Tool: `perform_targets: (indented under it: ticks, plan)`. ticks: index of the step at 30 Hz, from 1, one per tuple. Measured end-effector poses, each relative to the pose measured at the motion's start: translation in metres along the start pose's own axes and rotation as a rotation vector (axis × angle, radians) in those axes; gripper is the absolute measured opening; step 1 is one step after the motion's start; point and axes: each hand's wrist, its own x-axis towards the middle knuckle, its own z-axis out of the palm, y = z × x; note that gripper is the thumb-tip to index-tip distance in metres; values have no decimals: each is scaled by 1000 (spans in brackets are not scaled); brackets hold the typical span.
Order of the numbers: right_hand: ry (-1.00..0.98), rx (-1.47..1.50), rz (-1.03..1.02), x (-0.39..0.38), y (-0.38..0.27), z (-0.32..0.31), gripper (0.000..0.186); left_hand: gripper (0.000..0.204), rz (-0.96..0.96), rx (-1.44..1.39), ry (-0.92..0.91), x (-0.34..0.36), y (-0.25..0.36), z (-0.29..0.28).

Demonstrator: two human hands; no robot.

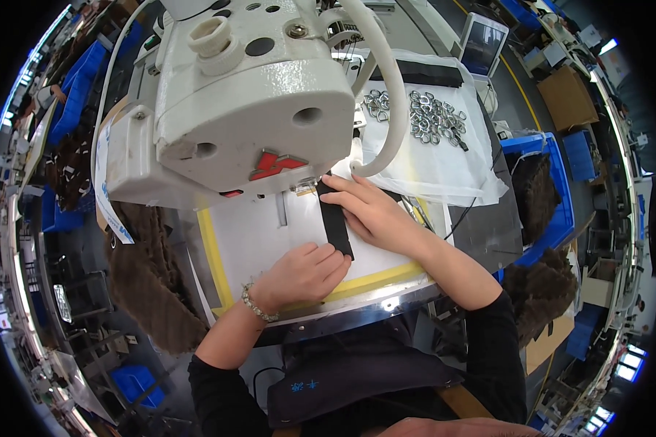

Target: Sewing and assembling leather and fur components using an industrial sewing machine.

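Observation:
A black strip (335, 226) lies lengthwise on the white work plate (259, 240), its far end under the head of a white sewing machine (255, 109). My left hand (306, 271) has its fingers curled round the strip's near end, at the lower right of the plate. My right hand (372, 215) rests flat with fingers stretched out over the strip's far part, close to the needle area. Yellow tape (211, 255) borders the plate. Some thin metal tools (415, 211) lie right of my right hand, partly hidden.
A translucent sheet (444, 175) holds several metal rings (434, 116) and a black strip (423, 71) behind my right hand. A screen (481, 40) stands at the back right. Brown furry material (146, 277) hangs at left; blue bins (550, 229) stand right. Another person's hand (57, 93) shows far left.

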Motion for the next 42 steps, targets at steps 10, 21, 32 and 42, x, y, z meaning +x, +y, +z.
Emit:
perform_targets:
  ticks: [10, 21, 32, 42]
  plan:
    - [55, -35, 125, -7, 0, -7, 45, 24, -293, 169, -36, -4, -12, 2]
    - [69, -37, 77, -11, -2, -4, 38, 31, -394, 242, 25, 0, -2, 7]
    - [92, -18, 93, -11, -5, -5, 37, 51, -534, 108, -30, -1, -11, 14]
    - [98, 12, 127, -10, -7, -7, 37, 56, -556, 89, -47, 0, -11, 12]
